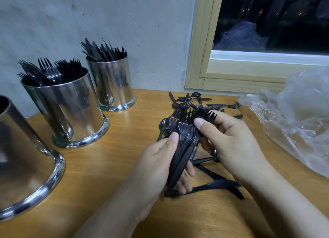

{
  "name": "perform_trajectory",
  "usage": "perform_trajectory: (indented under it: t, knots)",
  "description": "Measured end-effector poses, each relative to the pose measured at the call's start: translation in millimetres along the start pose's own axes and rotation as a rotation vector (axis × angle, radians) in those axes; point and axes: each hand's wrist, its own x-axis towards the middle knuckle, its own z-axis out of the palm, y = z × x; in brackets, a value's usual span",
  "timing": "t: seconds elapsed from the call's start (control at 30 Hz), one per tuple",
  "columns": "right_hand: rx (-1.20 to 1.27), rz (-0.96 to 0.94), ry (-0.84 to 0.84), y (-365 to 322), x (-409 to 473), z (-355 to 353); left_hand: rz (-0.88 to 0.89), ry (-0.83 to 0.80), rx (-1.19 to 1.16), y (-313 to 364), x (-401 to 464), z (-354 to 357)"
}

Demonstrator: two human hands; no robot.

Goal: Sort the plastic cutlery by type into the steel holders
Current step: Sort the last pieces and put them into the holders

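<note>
Bundle of black forks [187,136] at centre, tines toward 12 o'clock, above the wooden table [114,166]. Gripped round the handles by left hand [160,168]; pinched near the tines by right hand [229,140]. Loose cutlery pile [194,100] beneath and toward 12. At 10 o'clock, fork holder [71,109]; behind it, knife holder [114,84]. At 9, third holder [21,163]. At 3, plastic bag [299,116].
</note>
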Motion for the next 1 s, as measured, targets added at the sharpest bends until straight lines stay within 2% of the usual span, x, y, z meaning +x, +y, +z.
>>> perform_trajectory:
  t: [0.2, 0.43, 0.67, 0.9, 1.0]
  knots:
    - [-0.007, 0.018, -0.003, 5, -1, 5, -0.012, 0.007, -0.005, -2, 0, 3]
    - [-0.037, 0.096, 0.006, 6, -2, 11, -0.061, 0.115, 0.013, -9, 2, 4]
    - [-0.058, 0.116, 0.017, 6, -1, 9, -0.008, -0.007, -0.027, -4, 0, 6]
    - [-0.15, 0.087, -0.078, 2, -4, 12, -0.042, 0.143, 0.001, -8, 4, 4]
    - [-0.094, 0.097, -0.107, 0, -6, 16, -0.04, 0.199, -0.017, -9, 7, 4]
